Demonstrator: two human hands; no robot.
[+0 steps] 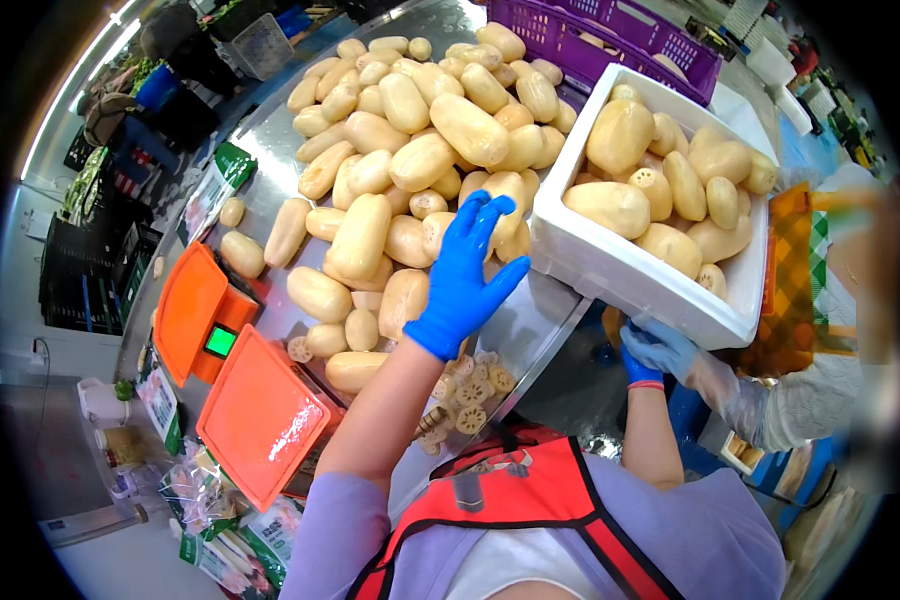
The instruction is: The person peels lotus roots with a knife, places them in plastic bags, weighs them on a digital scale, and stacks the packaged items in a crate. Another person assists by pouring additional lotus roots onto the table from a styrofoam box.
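Note:
A large heap of peeled lotus root segments (375, 172) covers the metal table. My left hand (465, 277), in a blue glove, reaches over the near right side of the heap with its fingers apart and nothing gripped. To its right, a white foam box (637, 289) full of lotus root segments (682, 180) overhangs the table edge. My right hand (640, 369), also gloved in blue, is low beneath the box's near side. A co-worker's hand (664, 349) in a clear glove covers much of it, so its grip is hidden.
Two orange scales (266, 412) (191, 307) stand at the left. Cut lotus root ends (474, 394) lie by the table's near edge. Purple crates (607, 45) stand behind the box. Printed packaging bags (274, 532) lie at lower left. The co-worker's sleeve (817, 401) is close on the right.

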